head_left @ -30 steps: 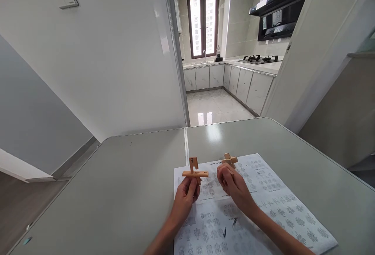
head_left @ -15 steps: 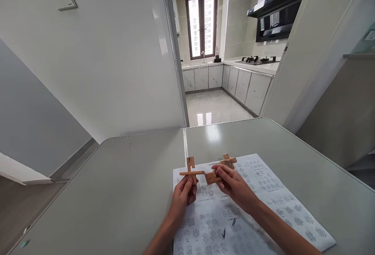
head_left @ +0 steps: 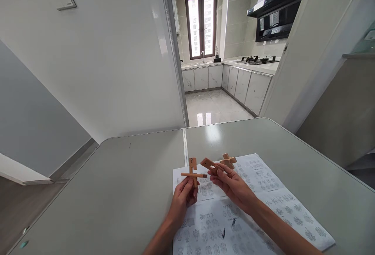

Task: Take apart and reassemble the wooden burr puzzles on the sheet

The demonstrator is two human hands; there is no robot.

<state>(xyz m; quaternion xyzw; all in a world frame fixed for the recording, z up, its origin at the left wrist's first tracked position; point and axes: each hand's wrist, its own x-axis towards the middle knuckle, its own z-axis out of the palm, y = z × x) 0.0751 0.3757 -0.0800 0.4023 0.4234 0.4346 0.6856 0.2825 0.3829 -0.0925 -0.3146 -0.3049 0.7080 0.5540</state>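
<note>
My left hand [head_left: 186, 193] is closed on the lower end of two crossed wooden puzzle pieces [head_left: 192, 165]. The upright one is notched and carries a dark mark near its top; the other lies flat across it. My right hand [head_left: 230, 180] pinches a single wooden puzzle piece [head_left: 208, 163], tilted with its free end up and to the left. A small gap parts this piece from the crossed pair. Just behind my right fingers sits a joined wooden puzzle block [head_left: 228, 160], partly hidden by them. Underneath both hands lies a printed instruction sheet [head_left: 211, 212] with rows of small drawings.
The sheet rests on a pale grey-green table [head_left: 140, 184] with a seam [head_left: 185, 141] running away from me. Beyond its far edge, a doorway opens on a kitchen with a gas stove [head_left: 258, 60] and a window [head_left: 201, 24]. A white wall [head_left: 117, 59] stands at the left.
The piece in my right hand has been turned, its free end swinging up and to the left. My left hand with the crossed pieces has shifted very slightly right.
</note>
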